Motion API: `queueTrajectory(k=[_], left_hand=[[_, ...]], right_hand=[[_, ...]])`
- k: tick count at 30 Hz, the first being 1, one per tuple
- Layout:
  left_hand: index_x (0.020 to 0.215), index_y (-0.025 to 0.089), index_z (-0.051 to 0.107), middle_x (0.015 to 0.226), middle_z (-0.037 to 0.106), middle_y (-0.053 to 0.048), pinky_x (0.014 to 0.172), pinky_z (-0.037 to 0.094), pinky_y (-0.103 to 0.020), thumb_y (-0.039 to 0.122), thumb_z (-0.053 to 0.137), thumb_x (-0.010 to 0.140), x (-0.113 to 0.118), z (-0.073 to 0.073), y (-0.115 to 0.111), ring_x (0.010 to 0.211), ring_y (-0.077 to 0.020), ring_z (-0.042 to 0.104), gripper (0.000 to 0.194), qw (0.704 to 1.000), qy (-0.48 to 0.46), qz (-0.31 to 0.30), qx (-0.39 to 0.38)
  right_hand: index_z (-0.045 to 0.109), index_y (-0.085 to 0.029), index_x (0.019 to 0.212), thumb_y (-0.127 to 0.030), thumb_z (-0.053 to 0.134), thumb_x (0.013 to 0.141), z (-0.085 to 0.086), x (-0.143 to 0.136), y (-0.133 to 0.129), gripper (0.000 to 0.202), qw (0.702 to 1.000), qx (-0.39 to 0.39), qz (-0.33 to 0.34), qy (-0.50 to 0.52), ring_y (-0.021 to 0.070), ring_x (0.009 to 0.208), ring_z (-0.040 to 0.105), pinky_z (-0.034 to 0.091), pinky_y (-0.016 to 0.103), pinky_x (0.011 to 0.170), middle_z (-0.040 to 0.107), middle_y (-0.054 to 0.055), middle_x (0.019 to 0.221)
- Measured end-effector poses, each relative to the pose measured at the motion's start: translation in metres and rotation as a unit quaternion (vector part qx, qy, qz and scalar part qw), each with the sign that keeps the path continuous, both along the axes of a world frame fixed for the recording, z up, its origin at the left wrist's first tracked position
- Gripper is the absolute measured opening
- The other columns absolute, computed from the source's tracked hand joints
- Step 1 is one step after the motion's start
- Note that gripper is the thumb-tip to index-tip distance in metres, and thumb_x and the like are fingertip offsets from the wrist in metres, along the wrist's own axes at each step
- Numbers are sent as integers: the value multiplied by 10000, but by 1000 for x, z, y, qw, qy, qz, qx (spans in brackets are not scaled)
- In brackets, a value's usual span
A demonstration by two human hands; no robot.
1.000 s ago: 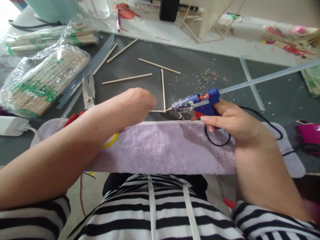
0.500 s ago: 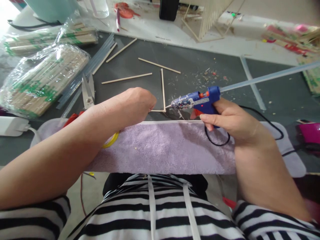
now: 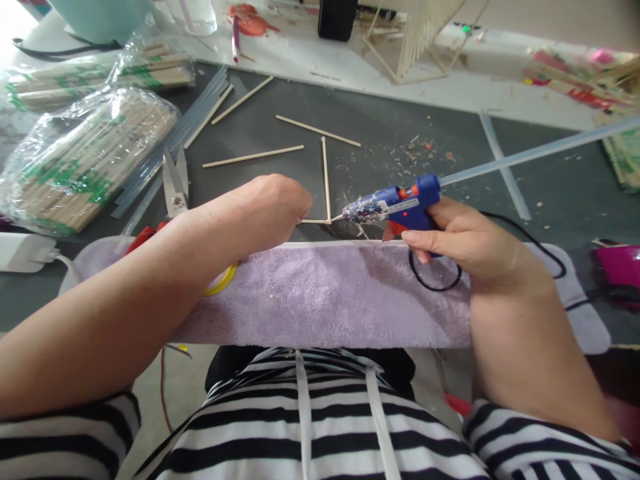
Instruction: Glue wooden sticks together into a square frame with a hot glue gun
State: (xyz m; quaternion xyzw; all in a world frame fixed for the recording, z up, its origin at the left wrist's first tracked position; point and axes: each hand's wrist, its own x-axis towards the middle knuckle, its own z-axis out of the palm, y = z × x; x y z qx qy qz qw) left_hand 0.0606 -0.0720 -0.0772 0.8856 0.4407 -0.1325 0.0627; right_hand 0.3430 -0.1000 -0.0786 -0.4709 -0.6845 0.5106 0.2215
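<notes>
My right hand (image 3: 457,237) is wrapped round a blue hot glue gun (image 3: 395,203), whose nozzle points left at a corner where two thin wooden sticks meet. One of these, an upright-lying wooden stick (image 3: 326,180), runs away from me. The other, a short visible length of wooden stick (image 3: 316,221), goes left into the closed fingers of my left hand (image 3: 280,203). My fingertips there are mostly hidden by the back of the hand. A long clear glue stick (image 3: 530,155) juts from the gun's rear.
Loose wooden sticks (image 3: 253,157) lie beyond my left hand. Scissors (image 3: 175,183) rest beside my left forearm, near bagged bundles of sticks (image 3: 95,160). A purple cloth (image 3: 320,293) covers the front edge. The gun's black cord (image 3: 550,263) loops right. A stick frame (image 3: 400,60) stands behind.
The glue gun's nozzle has shifted very slightly to the right and down at the corner. My left hand stays where it was on the stick.
</notes>
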Motion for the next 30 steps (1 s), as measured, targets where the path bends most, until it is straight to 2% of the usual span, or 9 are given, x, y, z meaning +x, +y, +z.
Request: queueTrajectory(k=[4, 8, 13, 20, 26, 30], left_hand=[[786, 148, 693, 732, 647, -41, 750, 457, -254, 131, 465, 848, 2, 1, 0, 765, -161, 625, 237, 1000, 15, 2, 4], [813, 142, 701, 790, 674, -58, 735, 450, -264, 112, 471, 839, 4, 4, -1, 790, -178, 635, 234, 1000, 27, 8, -4], [830, 143, 711, 825, 688, -70, 790, 457, -293, 124, 479, 842, 4, 2, 0, 833, -202, 653, 233, 999, 29, 27, -21], [882, 162, 719, 798, 678, -46, 890, 448, -283, 171, 475, 866, -2, -6, 2, 954, -198, 653, 244, 1000, 0, 16, -8], [856, 161, 721, 774, 678, -49, 841, 459, -277, 170, 467, 861, 1, 0, 1, 903, -195, 656, 254, 1000, 16, 12, -8], [812, 157, 712, 804, 690, -64, 746, 456, -274, 146, 465, 851, 3, 4, 0, 813, -190, 651, 250, 999, 37, 14, -13]], right_hand=[[690, -289, 989, -386, 716, 856, -2, 1, 2, 167, 1000, 3, 0, -3, 138, 500, 512, 439, 333, 456, 703, 38, 888], [678, -292, 1060, -378, 708, 858, -5, 3, 3, 221, 1000, 8, -8, -3, 136, 502, 519, 448, 333, 464, 706, 33, 918], [675, -288, 1058, -360, 711, 855, -6, -2, 0, 218, 1000, 4, -14, -6, 128, 517, 514, 470, 333, 499, 701, 23, 916], [669, -302, 1108, -376, 721, 846, -2, -1, -2, 277, 999, 4, -42, 4, 138, 534, 508, 455, 333, 478, 703, 38, 945], [683, -289, 1049, -413, 736, 826, 0, 1, 0, 260, 1000, -3, -25, -13, 146, 536, 532, 460, 323, 453, 702, 38, 906], [683, -299, 1022, -400, 739, 835, 1, -1, 0, 220, 1000, -8, -15, -10, 140, 504, 511, 446, 328, 444, 699, 31, 883]])
